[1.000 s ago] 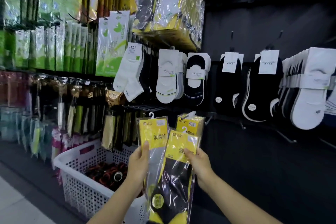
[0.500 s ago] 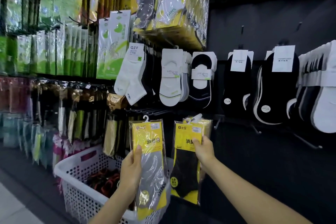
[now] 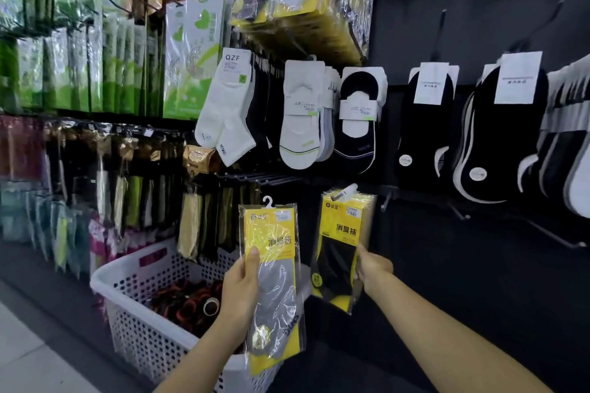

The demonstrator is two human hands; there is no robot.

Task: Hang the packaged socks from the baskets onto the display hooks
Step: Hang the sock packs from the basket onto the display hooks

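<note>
My left hand [image 3: 240, 292] grips a yellow pack of grey socks [image 3: 277, 281] by its left edge, upright, its white hanger hook free at the top. To the right, a yellow pack of black socks [image 3: 339, 242] hangs at the front of a small stack on a display hook [image 3: 346, 190] of the black wall. My right hand [image 3: 372, 268] holds that pack by its lower right edge. Below my left hand stands a white perforated basket [image 3: 143, 319] with dark and red goods inside.
White and black sock pairs [image 3: 300, 124] hang in a row above. Bare hooks [image 3: 555, 236] jut from the black panel at the right. Green and yellow packs [image 3: 191, 51] fill the upper left racks. The pale floor [image 3: 28, 360] runs along the lower left.
My right hand carried the black-sock pack away from the grey one, right and up to the hook, then slid down its edge. My left hand kept the grey pack.
</note>
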